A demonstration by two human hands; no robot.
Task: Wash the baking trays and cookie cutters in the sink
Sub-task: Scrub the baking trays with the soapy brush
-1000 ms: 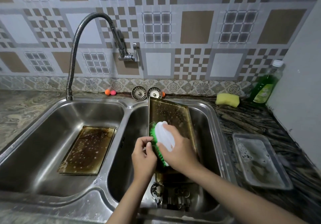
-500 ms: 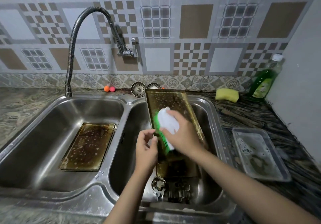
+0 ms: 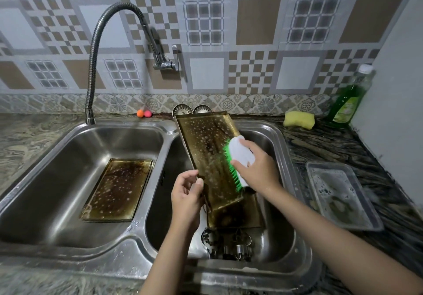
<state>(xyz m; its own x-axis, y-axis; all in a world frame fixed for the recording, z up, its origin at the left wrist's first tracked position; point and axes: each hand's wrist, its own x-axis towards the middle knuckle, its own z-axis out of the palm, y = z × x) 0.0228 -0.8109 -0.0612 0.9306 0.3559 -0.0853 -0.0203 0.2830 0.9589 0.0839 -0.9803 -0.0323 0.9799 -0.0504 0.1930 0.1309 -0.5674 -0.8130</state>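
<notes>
Over the right basin of the steel double sink (image 3: 283,139), my left hand (image 3: 186,197) grips the left edge of a soapy brown baking tray (image 3: 202,143) and holds it tilted upright. My right hand (image 3: 257,165) grips a white scrub brush (image 3: 240,154) whose green bristles press on the tray's right side. Under it another brown tray (image 3: 238,217) lies in the basin, with several metal cookie cutters (image 3: 229,246) in front of it. A third soapy tray (image 3: 117,189) lies flat in the left basin.
A silver tray (image 3: 341,194) with suds sits on the counter at the right. A yellow sponge (image 3: 298,119) and a green soap bottle (image 3: 349,99) stand at the back right. The flexible tap (image 3: 96,49) arches over the left basin. Two strainers (image 3: 191,109) lean on the wall.
My right hand has moved the brush from the tray's left side to its right side. The tray now leans with its top more to the left.
</notes>
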